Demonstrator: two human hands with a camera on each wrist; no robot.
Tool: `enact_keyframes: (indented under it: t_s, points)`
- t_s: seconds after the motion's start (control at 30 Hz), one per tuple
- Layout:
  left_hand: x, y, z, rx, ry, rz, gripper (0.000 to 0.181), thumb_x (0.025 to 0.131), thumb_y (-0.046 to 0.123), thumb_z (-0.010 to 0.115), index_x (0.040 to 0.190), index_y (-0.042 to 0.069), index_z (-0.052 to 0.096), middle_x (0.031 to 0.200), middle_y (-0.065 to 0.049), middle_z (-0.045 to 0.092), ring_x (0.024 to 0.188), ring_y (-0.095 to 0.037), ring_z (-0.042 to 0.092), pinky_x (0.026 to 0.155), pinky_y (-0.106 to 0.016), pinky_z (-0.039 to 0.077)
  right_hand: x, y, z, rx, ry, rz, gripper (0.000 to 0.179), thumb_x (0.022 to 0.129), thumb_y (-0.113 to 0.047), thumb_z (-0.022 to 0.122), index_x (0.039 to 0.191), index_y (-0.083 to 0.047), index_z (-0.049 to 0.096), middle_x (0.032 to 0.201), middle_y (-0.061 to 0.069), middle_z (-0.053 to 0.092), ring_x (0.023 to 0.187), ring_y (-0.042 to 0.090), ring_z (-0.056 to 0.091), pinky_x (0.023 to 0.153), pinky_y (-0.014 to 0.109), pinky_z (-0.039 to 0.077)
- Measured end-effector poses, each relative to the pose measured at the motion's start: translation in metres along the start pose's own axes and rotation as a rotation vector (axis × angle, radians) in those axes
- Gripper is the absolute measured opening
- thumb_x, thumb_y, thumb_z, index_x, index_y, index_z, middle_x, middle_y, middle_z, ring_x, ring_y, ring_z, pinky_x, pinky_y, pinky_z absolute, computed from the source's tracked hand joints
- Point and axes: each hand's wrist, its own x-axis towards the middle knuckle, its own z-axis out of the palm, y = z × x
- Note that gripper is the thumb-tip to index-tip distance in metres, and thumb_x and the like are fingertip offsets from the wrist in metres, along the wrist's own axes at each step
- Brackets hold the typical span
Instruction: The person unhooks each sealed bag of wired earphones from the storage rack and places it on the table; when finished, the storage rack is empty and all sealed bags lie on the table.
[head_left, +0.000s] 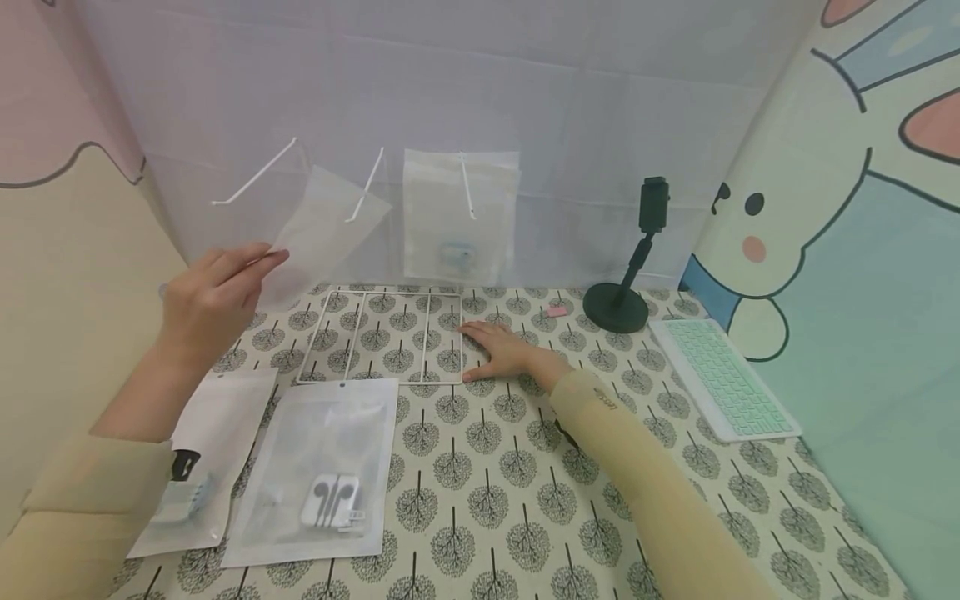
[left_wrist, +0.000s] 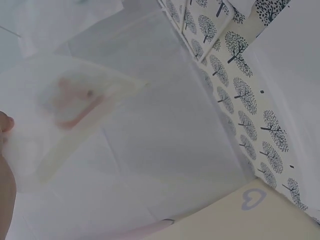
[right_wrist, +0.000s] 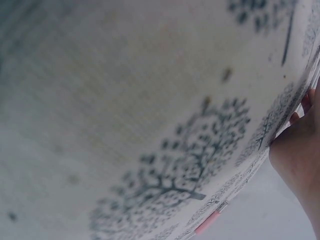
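My left hand (head_left: 219,296) pinches the edge of a translucent white pouch (head_left: 324,225) between thumb and fingers. The pouch tilts in the air beside two white wire prongs, the left prong (head_left: 255,172) and the middle prong (head_left: 366,185). In the left wrist view a blurred reddish shape shows through the pouch (left_wrist: 75,100). Whether its top is on a prong, I cannot tell. My right hand (head_left: 501,350) rests with extended fingers at the right side of a white wire frame (head_left: 378,383) on the table. Another pouch (head_left: 461,200) with a bluish item hangs from the right prong.
Two more pouches lie front left: one with white earphones (head_left: 330,500), one with a black and pale blue item (head_left: 180,492). A black stand (head_left: 618,304), a small pink piece (head_left: 557,312) and a green-keyed keyboard (head_left: 723,379) are on the right.
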Motion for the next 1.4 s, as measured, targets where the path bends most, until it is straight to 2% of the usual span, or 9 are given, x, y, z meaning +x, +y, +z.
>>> enact_keyframes:
  t_s: [0.27, 0.4, 0.57, 0.9, 1.13, 1.4]
  points:
    - [0.001, 0.009, -0.012, -0.015, 0.008, 0.003, 0.03, 0.078, -0.016, 0.057, 0.09, 0.005, 0.075, 0.087, -0.01, 0.071, 0.062, -0.033, 0.056, 0.046, -0.038, 0.037, 0.0, -0.001, 0.0, -0.002, -0.005, 0.004, 0.098, 0.079, -0.066, 0.06, 0.153, -0.02, 0.014, 0.158, 0.004, 0.014, 0.145, 0.024, 0.012, 0.118, 0.051, 0.003]
    - [0.0, 0.01, -0.017, -0.004, 0.015, 0.011, 0.032, 0.079, -0.015, 0.055, 0.091, 0.007, 0.076, 0.087, -0.008, 0.072, 0.061, -0.032, 0.056, 0.044, -0.035, 0.034, 0.0, -0.001, 0.0, -0.003, -0.008, 0.004, 0.098, 0.079, -0.066, 0.06, 0.153, -0.02, 0.014, 0.159, 0.004, 0.013, 0.145, 0.025, 0.012, 0.117, 0.051, 0.004]
    - [0.0, 0.011, -0.02, 0.016, 0.04, 0.022, 0.034, 0.08, -0.012, 0.056, 0.092, 0.012, 0.077, 0.086, -0.003, 0.073, 0.058, -0.029, 0.054, 0.043, -0.032, 0.031, 0.0, -0.001, 0.0, 0.003, -0.009, 0.004, 0.098, 0.079, -0.066, 0.06, 0.153, -0.02, 0.014, 0.159, 0.004, 0.013, 0.145, 0.025, 0.012, 0.117, 0.051, 0.004]
    - [0.004, 0.022, -0.027, 0.007, 0.072, 0.024, 0.029, 0.079, -0.011, 0.061, 0.089, 0.011, 0.077, 0.083, -0.003, 0.072, 0.057, -0.029, 0.054, 0.046, -0.033, 0.032, -0.001, 0.0, 0.0, 0.007, -0.004, 0.001, 0.098, 0.079, -0.066, 0.06, 0.152, -0.02, 0.015, 0.158, 0.005, 0.014, 0.145, 0.025, 0.013, 0.117, 0.051, 0.004]
    - [0.009, 0.029, -0.034, 0.006, 0.112, 0.034, 0.03, 0.077, -0.013, 0.06, 0.086, 0.011, 0.077, 0.079, -0.003, 0.071, 0.05, -0.028, 0.043, 0.039, -0.028, 0.022, -0.002, -0.001, -0.001, 0.007, -0.006, 0.004, 0.097, 0.079, -0.065, 0.06, 0.152, -0.02, 0.014, 0.158, 0.004, 0.014, 0.145, 0.025, 0.013, 0.117, 0.052, 0.005]
    - [0.01, 0.035, -0.04, 0.005, 0.13, 0.021, 0.032, 0.077, -0.013, 0.06, 0.085, 0.012, 0.078, 0.078, -0.004, 0.071, 0.052, -0.029, 0.047, 0.038, -0.028, 0.022, -0.001, -0.001, -0.002, 0.007, -0.008, 0.005, 0.097, 0.079, -0.064, 0.06, 0.153, -0.02, 0.014, 0.159, 0.005, 0.013, 0.145, 0.026, 0.012, 0.117, 0.052, 0.005]
